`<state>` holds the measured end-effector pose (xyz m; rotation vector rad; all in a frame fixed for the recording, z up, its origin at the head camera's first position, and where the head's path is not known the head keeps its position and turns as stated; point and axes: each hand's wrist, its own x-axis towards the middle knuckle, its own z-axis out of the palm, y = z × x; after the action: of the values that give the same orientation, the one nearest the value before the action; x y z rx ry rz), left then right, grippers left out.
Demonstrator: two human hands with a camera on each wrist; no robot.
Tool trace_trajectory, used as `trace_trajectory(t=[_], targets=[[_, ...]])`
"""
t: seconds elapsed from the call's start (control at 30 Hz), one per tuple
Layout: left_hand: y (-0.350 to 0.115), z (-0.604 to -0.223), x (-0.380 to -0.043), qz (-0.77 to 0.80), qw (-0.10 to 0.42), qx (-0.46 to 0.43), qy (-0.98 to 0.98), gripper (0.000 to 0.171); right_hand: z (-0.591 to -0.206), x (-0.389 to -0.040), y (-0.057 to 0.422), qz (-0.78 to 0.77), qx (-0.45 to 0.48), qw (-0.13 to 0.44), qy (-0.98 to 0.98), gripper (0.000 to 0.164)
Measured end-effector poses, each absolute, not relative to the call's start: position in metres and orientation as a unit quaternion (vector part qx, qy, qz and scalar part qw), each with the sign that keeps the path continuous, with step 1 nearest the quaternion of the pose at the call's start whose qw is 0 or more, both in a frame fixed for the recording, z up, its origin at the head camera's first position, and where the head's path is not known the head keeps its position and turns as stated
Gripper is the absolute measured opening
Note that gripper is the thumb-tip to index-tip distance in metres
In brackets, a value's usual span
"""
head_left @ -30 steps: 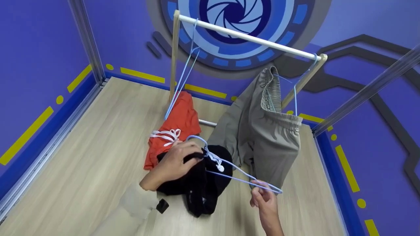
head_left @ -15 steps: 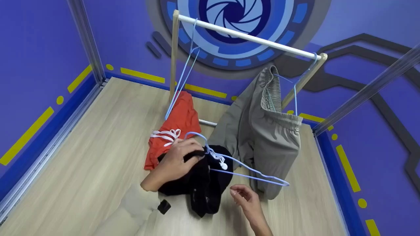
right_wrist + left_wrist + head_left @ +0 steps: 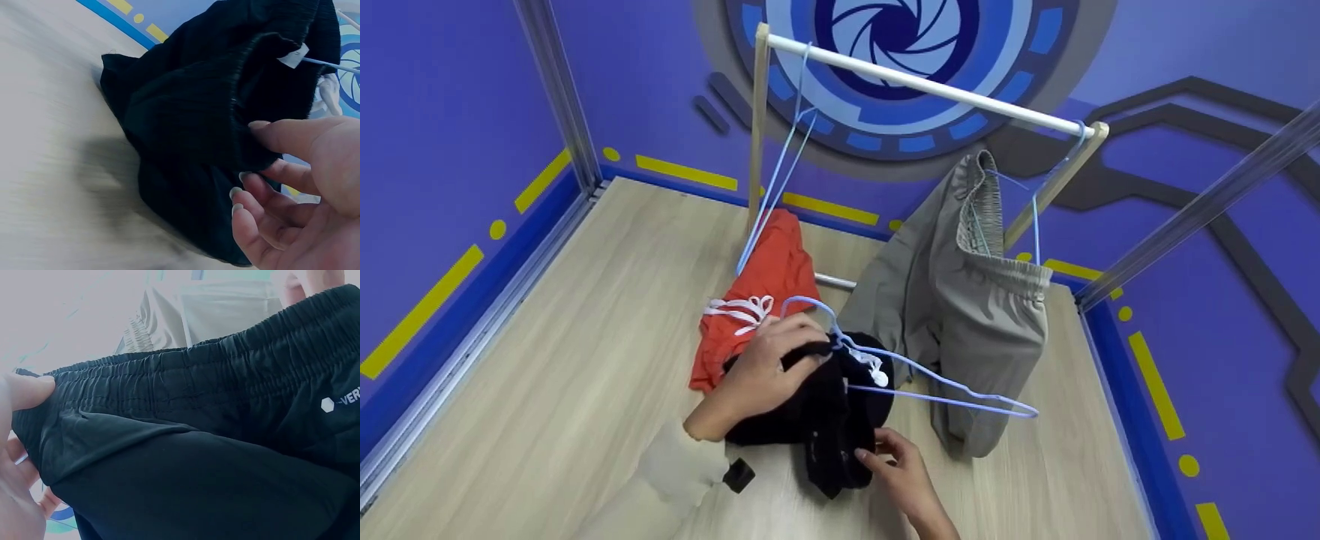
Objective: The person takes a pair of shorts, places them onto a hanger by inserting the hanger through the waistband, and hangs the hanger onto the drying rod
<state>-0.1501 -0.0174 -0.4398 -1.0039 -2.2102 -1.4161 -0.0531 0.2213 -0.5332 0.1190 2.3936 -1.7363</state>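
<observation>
A pair of black shorts (image 3: 840, 450) with a gathered elastic waistband is held low over the floor in the head view. My left hand (image 3: 769, 367) grips the waistband at its far left, beside the hook of a blue wire hanger (image 3: 941, 400). One end of that hanger sits inside the waist, and the other sticks out to the right. A white drawstring (image 3: 877, 371) dangles near the hanger's neck. My right hand (image 3: 901, 471) pinches the near right part of the waistband. In the right wrist view the thumb is inside the black waistband (image 3: 219, 112), the fingers outside.
Behind stands a rack with a white rail (image 3: 930, 86). Red shorts (image 3: 780, 255) hang from a blue hanger at its left, grey trousers (image 3: 990, 322) from another at its right. Patterned purple walls (image 3: 442, 97) enclose the wooden floor (image 3: 585, 330).
My right hand has let go of the hanger's right end, moved left and down, and taken the black waistband's edge. The hanger's free end has shifted right and slightly up. My left hand keeps its grip.
</observation>
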Motion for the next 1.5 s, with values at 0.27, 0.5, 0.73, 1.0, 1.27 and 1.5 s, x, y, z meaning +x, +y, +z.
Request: trace_trajectory(t=[0.27,0.5,0.73,1.0,1.27,1.5], targets=[[-0.020,-0.442,-0.154,-0.516,0.189,-0.344,-0.762,0.012,-0.554,-0.056,0.230,-0.621,0.037,0.110,0.775,0.023],[-0.023,-0.441,-0.155,-0.540,0.191,-0.329,-0.751,0.011,-0.544,-0.056,0.245,-0.677,0.089,0.117,0.721,0.023],[-0.025,-0.442,-0.155,-0.561,0.175,-0.335,-0.737,0.014,-0.529,-0.060,0.262,-0.694,0.142,0.046,0.705,0.008],[-0.026,-0.443,-0.153,-0.558,0.156,-0.340,-0.741,0.015,-0.511,-0.066,0.280,-0.710,0.152,-0.021,0.687,0.008],[-0.026,-0.446,-0.154,-0.546,0.164,-0.346,-0.746,0.015,-0.497,-0.068,0.291,-0.722,0.142,-0.046,0.676,0.009],[-0.022,-0.439,-0.150,-0.551,0.187,-0.355,-0.731,0.016,-0.489,-0.069,0.295,-0.725,0.143,-0.063,0.671,0.011]])
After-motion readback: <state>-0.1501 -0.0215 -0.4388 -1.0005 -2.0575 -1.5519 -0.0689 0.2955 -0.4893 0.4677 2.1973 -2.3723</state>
